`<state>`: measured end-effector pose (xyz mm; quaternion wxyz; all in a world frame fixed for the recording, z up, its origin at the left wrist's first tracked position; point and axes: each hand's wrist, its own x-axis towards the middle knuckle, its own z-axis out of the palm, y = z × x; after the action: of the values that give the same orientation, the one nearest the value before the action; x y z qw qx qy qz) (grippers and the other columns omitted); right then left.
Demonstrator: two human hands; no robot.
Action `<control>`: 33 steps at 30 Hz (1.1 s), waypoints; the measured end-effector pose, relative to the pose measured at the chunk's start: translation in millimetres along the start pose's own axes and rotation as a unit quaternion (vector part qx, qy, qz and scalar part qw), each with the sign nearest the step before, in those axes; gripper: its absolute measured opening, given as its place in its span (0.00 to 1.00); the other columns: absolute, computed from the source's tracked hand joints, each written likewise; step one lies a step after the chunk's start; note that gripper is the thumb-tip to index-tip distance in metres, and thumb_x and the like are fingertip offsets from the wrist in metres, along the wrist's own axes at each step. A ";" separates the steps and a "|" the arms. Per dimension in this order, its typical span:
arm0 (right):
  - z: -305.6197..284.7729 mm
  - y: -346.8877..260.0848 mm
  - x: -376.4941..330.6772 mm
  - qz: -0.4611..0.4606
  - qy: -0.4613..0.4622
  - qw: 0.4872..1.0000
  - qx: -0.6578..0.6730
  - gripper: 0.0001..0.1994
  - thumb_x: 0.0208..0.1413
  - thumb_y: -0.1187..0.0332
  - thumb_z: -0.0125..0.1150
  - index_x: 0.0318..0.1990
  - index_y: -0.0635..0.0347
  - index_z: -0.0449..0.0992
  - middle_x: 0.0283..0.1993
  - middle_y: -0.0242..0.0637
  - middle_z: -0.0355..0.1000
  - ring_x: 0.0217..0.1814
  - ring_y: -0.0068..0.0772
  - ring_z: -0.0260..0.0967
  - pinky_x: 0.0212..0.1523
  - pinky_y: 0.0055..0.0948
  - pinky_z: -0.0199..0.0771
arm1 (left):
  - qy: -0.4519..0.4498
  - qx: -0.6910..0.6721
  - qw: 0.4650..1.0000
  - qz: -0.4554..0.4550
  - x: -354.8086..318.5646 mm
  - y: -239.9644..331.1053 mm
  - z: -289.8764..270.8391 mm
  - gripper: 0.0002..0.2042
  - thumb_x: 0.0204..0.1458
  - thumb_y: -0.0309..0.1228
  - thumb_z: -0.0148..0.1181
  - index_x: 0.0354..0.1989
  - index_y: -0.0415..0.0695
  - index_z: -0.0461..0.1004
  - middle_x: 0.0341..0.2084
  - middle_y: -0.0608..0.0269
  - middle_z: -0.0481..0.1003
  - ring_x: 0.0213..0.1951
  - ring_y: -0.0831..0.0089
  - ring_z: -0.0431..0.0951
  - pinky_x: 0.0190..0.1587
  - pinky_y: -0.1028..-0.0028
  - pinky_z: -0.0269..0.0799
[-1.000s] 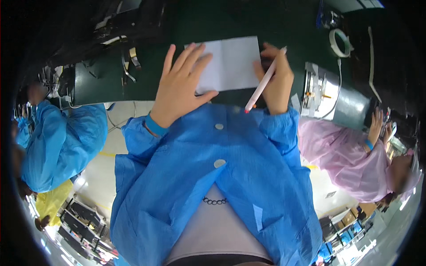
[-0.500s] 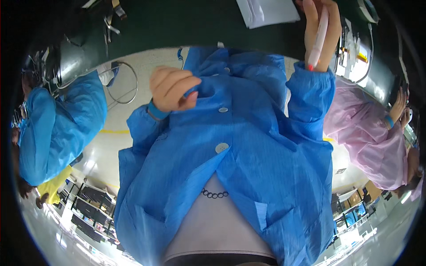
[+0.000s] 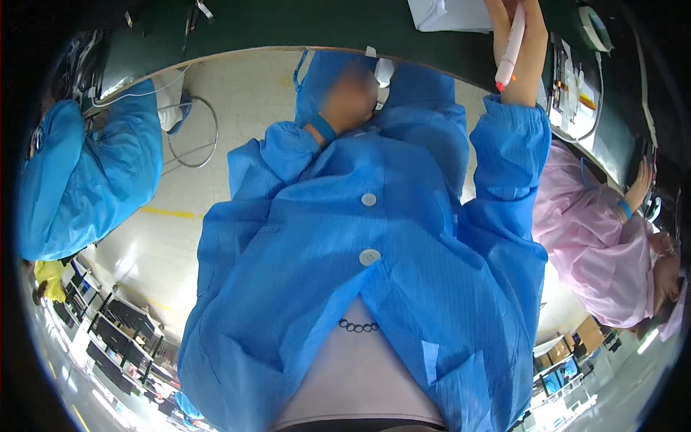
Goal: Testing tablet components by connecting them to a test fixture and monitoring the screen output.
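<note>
Pale pink and slim, the pen (image 3: 510, 56) sits in the right hand (image 3: 533, 52), gripped so it lies lengthwise, its red end pointing back at the wrist. That backward hold probably keeps the coloured end off the paper (image 3: 452, 17) and spares the fingertips, though those run out of view at the top, so I can't tell how they're set. And the paper? White, creased, lying on the dark green table (image 3: 281, 29), just left of that hand, partly cut off by the frame; whether they touch, I can't say.

Over to the left hand (image 3: 351, 99): it's off the table, over the blue smock (image 3: 317, 223), blurred, and there's no telling whether it's spread, closed or holding anything. Out right, the tape roll (image 3: 594, 29) and a metal fixture (image 3: 570, 97) sit beyond the right hand, presumably set aside to leave the paper room.
</note>
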<state>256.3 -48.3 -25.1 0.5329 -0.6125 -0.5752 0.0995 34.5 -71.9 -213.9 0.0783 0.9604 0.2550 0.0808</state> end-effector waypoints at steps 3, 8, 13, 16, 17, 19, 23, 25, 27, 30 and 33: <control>1.1 -6.3 -2.5 0.012 -0.023 1.000 0.003 0.06 0.53 0.75 0.56 0.38 0.64 0.68 0.33 0.37 0.72 0.34 0.24 0.69 0.37 0.21 0.68 | -0.034 0.016 0.998 -0.053 -7.9 7.6 -1.4 0.10 0.37 0.35 0.57 0.28 0.45 0.78 0.34 0.62 0.76 0.53 0.63 0.67 0.65 0.56 0.46; -1.7 -1.1 -2.8 -0.004 -0.032 0.999 -0.017 0.06 0.53 0.76 0.56 0.37 0.65 0.68 0.32 0.36 0.71 0.34 0.24 0.68 0.37 0.21 0.68 | -0.012 0.044 0.995 -0.088 -13.6 9.3 -0.7 0.10 0.36 0.34 0.58 0.28 0.46 0.79 0.34 0.60 0.76 0.51 0.62 0.69 0.61 0.58 0.53; 6.0 -4.4 -0.2 -0.009 -0.039 0.999 -0.016 0.06 0.52 0.76 0.56 0.37 0.65 0.68 0.32 0.37 0.70 0.34 0.25 0.68 0.37 0.22 0.68 | -0.052 0.056 0.973 -0.219 27.1 -33.4 77.0 0.12 0.45 0.32 0.53 0.36 0.45 0.79 0.34 0.57 0.76 0.46 0.61 0.74 0.47 0.60 0.65; 2.7 -0.3 -2.3 -0.018 -0.034 0.999 -0.012 0.06 0.52 0.76 0.56 0.37 0.65 0.68 0.31 0.37 0.70 0.34 0.25 0.68 0.37 0.22 0.68 | -0.323 0.251 0.903 -0.128 40.7 -63.3 93.2 0.13 0.48 0.31 0.50 0.40 0.45 0.78 0.31 0.57 0.77 0.41 0.58 0.76 0.42 0.59 0.69; 2.2 -1.1 -3.5 -0.005 -0.041 0.999 0.004 0.06 0.52 0.76 0.56 0.37 0.65 0.68 0.31 0.36 0.70 0.33 0.24 0.68 0.37 0.22 0.68 | -0.322 0.253 0.904 -0.124 37.6 -74.2 92.2 0.13 0.48 0.31 0.50 0.40 0.45 0.78 0.31 0.57 0.77 0.41 0.58 0.76 0.42 0.59 0.69; 1.2 -3.1 -3.7 0.006 -0.042 0.999 0.018 0.07 0.53 0.75 0.57 0.37 0.65 0.68 0.31 0.36 0.69 0.33 0.24 0.67 0.36 0.22 0.67 | -0.347 0.175 0.918 -0.079 31.1 -97.0 83.6 0.12 0.52 0.31 0.47 0.39 0.47 0.78 0.34 0.53 0.76 0.39 0.52 0.76 0.38 0.55 0.69; -0.6 -3.9 -4.9 0.011 -0.033 0.999 0.017 0.07 0.52 0.75 0.57 0.37 0.65 0.68 0.31 0.36 0.70 0.33 0.23 0.67 0.35 0.22 0.67 | -0.218 0.048 0.968 -0.111 10.2 -111.5 52.6 0.13 0.52 0.31 0.47 0.41 0.44 0.76 0.38 0.53 0.76 0.39 0.52 0.76 0.39 0.52 0.70; 0.4 -4.6 -6.3 0.012 -0.033 0.999 0.015 0.07 0.52 0.75 0.57 0.37 0.65 0.68 0.31 0.36 0.69 0.33 0.23 0.67 0.35 0.21 0.67 | -0.046 0.015 0.984 -0.174 -3.3 -117.4 30.5 0.13 0.50 0.29 0.47 0.42 0.42 0.74 0.38 0.48 0.75 0.39 0.51 0.76 0.38 0.53 0.72; 3.4 -6.3 -6.0 0.008 -0.035 0.999 0.018 0.06 0.52 0.76 0.57 0.37 0.65 0.68 0.31 0.36 0.69 0.33 0.23 0.67 0.36 0.21 0.67 | 0.067 0.023 0.967 -0.244 -33.9 -145.2 44.9 0.13 0.52 0.30 0.46 0.41 0.41 0.74 0.37 0.47 0.75 0.36 0.53 0.77 0.35 0.57 0.73; 3.0 -8.1 -4.3 -0.006 -0.038 0.999 0.013 0.06 0.53 0.76 0.56 0.38 0.65 0.67 0.31 0.35 0.68 0.33 0.22 0.65 0.36 0.20 0.66 | 0.266 -0.373 0.776 -0.434 -72.9 -172.0 20.7 0.15 0.57 0.37 0.44 0.37 0.39 0.73 0.30 0.48 0.75 0.27 0.62 0.77 0.25 0.69 0.73; 5.0 3.7 -1.6 -0.056 -0.041 0.997 -0.030 0.08 0.55 0.73 0.56 0.41 0.65 0.69 0.41 0.40 0.75 0.38 0.28 0.73 0.42 0.24 0.72 | 0.312 -0.439 0.634 -0.555 -174.4 -206.7 -15.4 0.19 0.60 0.42 0.41 0.34 0.38 0.72 0.21 0.57 0.73 0.18 0.73 0.72 0.18 0.77 0.67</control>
<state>254.3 -46.0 -30.8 0.4950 -0.5904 -0.6327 0.0780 -216.5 19.4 -258.6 0.4361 0.4078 0.6836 0.4198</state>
